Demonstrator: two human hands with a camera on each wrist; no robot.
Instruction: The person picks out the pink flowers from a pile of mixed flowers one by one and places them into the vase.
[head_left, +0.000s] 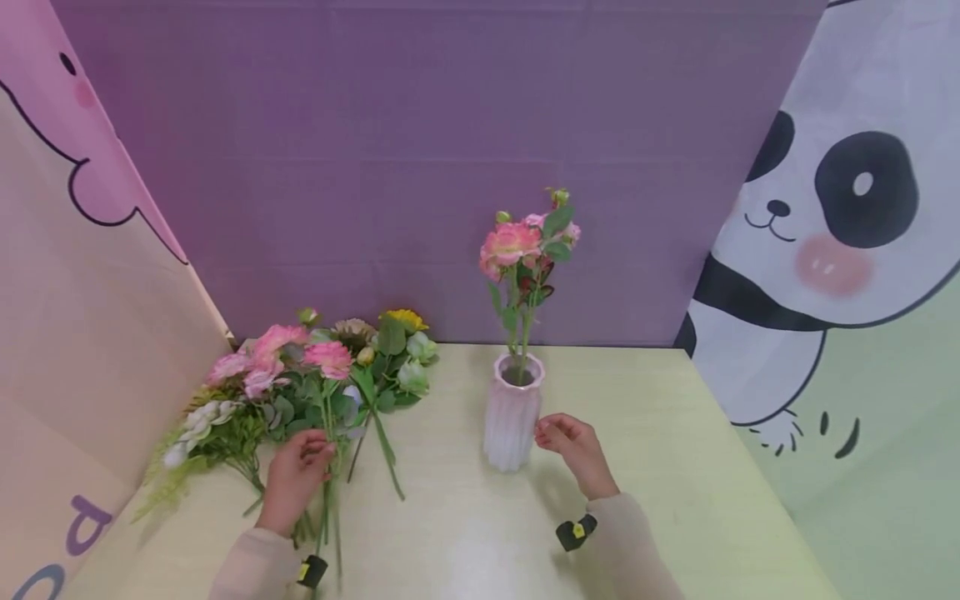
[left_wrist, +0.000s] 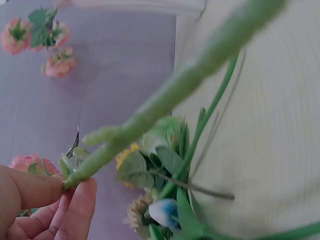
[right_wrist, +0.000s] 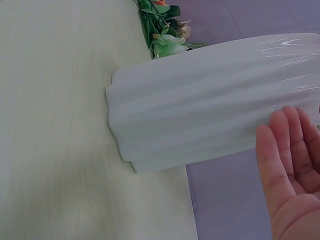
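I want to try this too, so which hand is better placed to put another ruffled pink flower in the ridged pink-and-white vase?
Probably the left hand: it pinches the green stem of a pink flower. The right hand holds no flower; it's beside the vase, so might steady it.

Pale wood-grained table (head_left: 442,433) under an upright pink-and-white vase (head_left: 512,425) and heaped flowers (head_left: 300,396).
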